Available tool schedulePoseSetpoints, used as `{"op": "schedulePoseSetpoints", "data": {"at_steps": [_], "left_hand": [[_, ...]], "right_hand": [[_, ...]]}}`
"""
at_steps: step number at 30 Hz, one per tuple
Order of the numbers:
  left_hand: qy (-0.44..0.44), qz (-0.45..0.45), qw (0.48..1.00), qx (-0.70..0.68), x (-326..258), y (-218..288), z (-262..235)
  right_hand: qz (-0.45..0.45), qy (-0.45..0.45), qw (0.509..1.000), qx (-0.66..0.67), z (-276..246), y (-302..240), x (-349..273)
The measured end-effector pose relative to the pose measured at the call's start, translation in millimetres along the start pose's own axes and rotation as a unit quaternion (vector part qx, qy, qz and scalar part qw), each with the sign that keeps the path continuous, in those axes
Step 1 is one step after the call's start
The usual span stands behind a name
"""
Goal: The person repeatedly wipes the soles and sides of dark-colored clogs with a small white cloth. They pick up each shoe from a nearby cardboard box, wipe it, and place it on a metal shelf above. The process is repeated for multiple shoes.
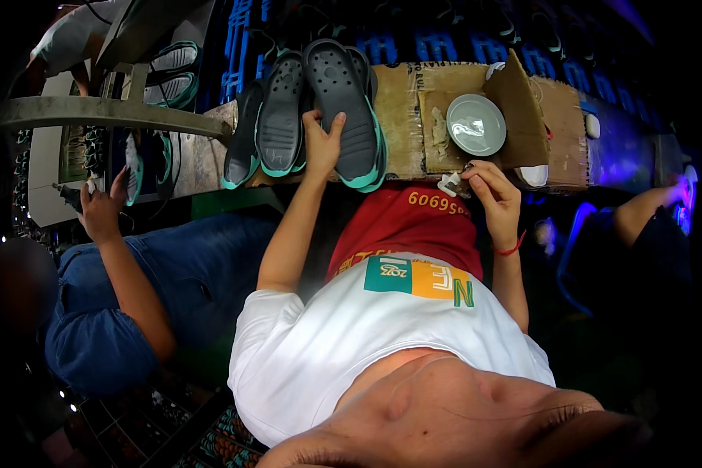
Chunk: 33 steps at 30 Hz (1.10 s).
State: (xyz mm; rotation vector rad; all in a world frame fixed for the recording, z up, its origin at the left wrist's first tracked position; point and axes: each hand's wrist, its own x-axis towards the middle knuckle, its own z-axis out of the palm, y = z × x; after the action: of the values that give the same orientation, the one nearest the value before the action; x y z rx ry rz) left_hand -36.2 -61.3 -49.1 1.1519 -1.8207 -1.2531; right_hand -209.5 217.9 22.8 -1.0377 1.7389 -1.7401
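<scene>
Several dark grey clogs with teal edges and small holes at one end stand side by side in front of me. My left hand [323, 147] grips the right-hand clog [341, 109] by its left side, thumb lying over its surface. Against that hand's other side rests another clog [280, 117]. My right hand [495, 189] is closed in a pinch, above my red-clothed lap, on a small white piece [450, 184] with a dark bit by the fingertips; its kind is unclear. Beyond that hand a white round bowl [476, 125] sits in a cut-open cardboard box [528, 109].
A cardboard-covered bench [398, 117] runs before me, with blue racks [433, 47] behind it. At left, a metal rail [109, 115] crosses near more teal-edged shoes [171, 90]. A co-worker in blue [156, 273] sits close on my left; another person's arm [647, 210] shows at right.
</scene>
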Motion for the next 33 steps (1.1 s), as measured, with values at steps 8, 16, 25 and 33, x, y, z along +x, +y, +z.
{"op": "schedulePoseSetpoints", "data": {"at_steps": [8, 16, 25, 33], "left_hand": [[-0.032, 0.117, 0.986, 0.110, -40.4, 17.1, 15.0], [-0.134, 0.017, 0.950, 0.283, -56.4, 86.5, -19.6], [-0.261, -0.225, 0.728, -0.593, -57.4, 96.1, -28.7], [-0.280, -0.072, 0.829, -0.479, -69.5, 84.8, -5.7]], "right_hand": [[-0.048, 0.017, 0.990, -0.133, 8.5, -6.3, 23.8], [-0.187, 0.066, 0.885, -0.420, -2.2, 12.1, 71.7], [-0.193, 0.002, 0.881, -0.432, -7.4, 29.2, 88.8], [-0.174, 0.001, 0.891, -0.420, -12.1, 30.5, 83.3]]}}
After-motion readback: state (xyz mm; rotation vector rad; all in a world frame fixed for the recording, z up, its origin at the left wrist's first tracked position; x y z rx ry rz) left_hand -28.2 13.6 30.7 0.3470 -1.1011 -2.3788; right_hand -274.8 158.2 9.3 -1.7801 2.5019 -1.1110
